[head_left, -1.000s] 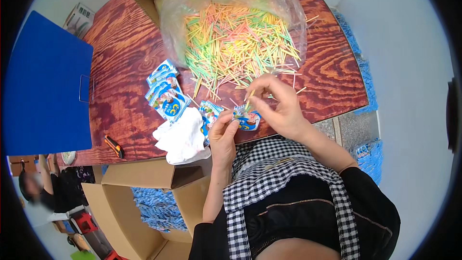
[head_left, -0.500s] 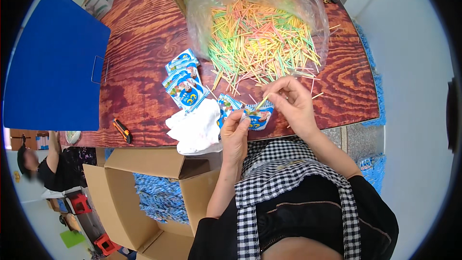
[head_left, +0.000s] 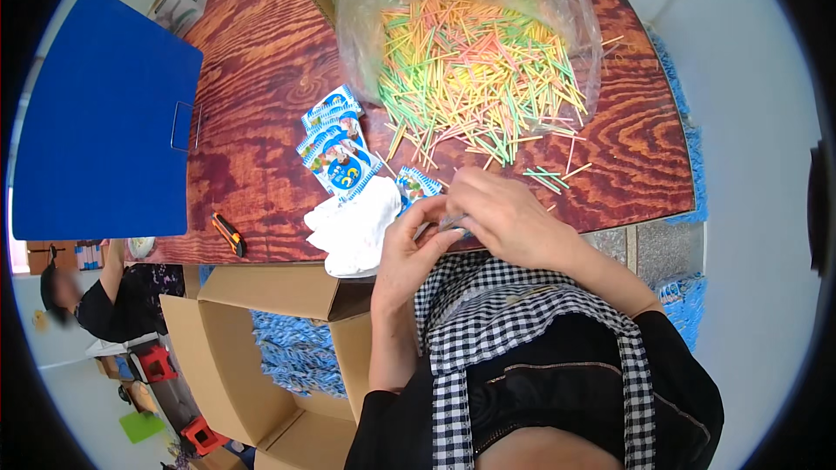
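Observation:
Close to the table's near edge, my two hands meet over a small blue-and-white packet (head_left: pixel 451 223), mostly hidden by the fingers. My left hand (head_left: pixel 407 252) pinches it from the left. My right hand (head_left: pixel 509 219) bends over its top with closed fingertips; whether a stick is between them is hidden. Another packet (head_left: pixel 416 184) lies just beyond my left fingers. Left of it is a crumpled white cloth (head_left: pixel 355 231), and behind that an overlapping row of similar packets (head_left: pixel 341 157). A heap of thin pastel sticks (head_left: pixel 479 70) spills from a clear plastic bag (head_left: pixel 357 61).
Loose green sticks (head_left: pixel 547 178) lie right of my hands. An orange-black utility knife (head_left: pixel 228 235) rests at the left, near a blue board (head_left: pixel 104 130). Below the edge, an open cardboard box (head_left: pixel 205 365) contains many blue packets (head_left: pixel 296 357). Another person (head_left: pixel 122 296) is at far left.
My right hand has come down and left onto the packet, beside my left hand. The yellowish stick it held is out of sight. Green sticks at the right are now uncovered.

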